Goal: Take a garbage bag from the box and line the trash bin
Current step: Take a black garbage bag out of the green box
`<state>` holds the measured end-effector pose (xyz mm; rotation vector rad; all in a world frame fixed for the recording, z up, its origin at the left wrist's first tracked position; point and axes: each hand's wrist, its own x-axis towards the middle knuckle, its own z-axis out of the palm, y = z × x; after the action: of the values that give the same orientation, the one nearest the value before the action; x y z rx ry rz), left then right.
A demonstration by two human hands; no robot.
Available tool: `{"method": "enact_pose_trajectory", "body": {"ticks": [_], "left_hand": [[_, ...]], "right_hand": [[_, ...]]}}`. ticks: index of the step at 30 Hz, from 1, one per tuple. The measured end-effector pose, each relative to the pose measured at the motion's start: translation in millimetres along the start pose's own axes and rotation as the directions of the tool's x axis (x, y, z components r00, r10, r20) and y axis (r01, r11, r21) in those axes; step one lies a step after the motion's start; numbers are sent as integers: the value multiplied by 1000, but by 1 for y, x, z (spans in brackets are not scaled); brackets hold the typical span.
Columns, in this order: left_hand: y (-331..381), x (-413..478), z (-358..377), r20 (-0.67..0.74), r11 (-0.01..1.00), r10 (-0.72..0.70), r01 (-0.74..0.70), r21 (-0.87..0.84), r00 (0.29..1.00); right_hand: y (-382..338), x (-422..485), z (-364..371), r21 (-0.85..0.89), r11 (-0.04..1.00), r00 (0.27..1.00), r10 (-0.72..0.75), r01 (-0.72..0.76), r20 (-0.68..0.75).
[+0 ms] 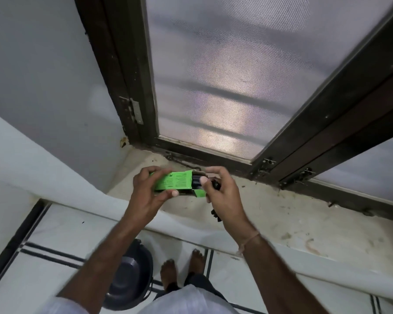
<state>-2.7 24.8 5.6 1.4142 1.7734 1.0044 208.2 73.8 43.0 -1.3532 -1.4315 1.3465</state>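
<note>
Head view: a green garbage-bag box (173, 181) is gripped by the left hand (145, 189) over a windowsill (281, 223). A black garbage bag (215, 184), emerging from the box's open end, is pinched by the right hand (225, 196). A dark trash bin (129, 275) is seen on the floor below the left forearm.

window frame (281, 175) behind, sill (270, 214) open rightward
</note>
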Motion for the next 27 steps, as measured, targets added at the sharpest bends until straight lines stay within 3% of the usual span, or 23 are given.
{"method": "enact_pose_trajectory", "body": {"ticks": [2,9,14,17,20,23,25,27], "left_hand": [[-1,-1,3,-32,999,-39,38,-30,999],[-1,-12,-3,-73,987,-112,102,-128,991],[10,-15,0,28,972,-65,69,-223,998],[11,-18,1,10,964,-88,88,-250,996],[12,-19,-2,-12,963,-113,107,-247,994],[14,-20,-5,13,964,-99,100,-248,995],[15,-21,-7,22,964,-90,92,-251,996],[14,-21,-9,23,970,-73,76,-232,997]], "right_hand": [[-3,2,2,8,1000,999,-12,12,-40],[-8,-6,-14,38,999,989,11,-17,148],[-1,-2,-7,-54,999,997,3,1,72],[1,-4,-7,-155,982,994,-106,107,15],[2,-13,-3,-236,955,984,-168,177,56],[7,-17,-6,-211,957,980,-193,199,48],[5,-17,-13,-222,969,993,-118,110,-23],[-1,-18,-17,-168,978,992,117,-122,-38]]}}
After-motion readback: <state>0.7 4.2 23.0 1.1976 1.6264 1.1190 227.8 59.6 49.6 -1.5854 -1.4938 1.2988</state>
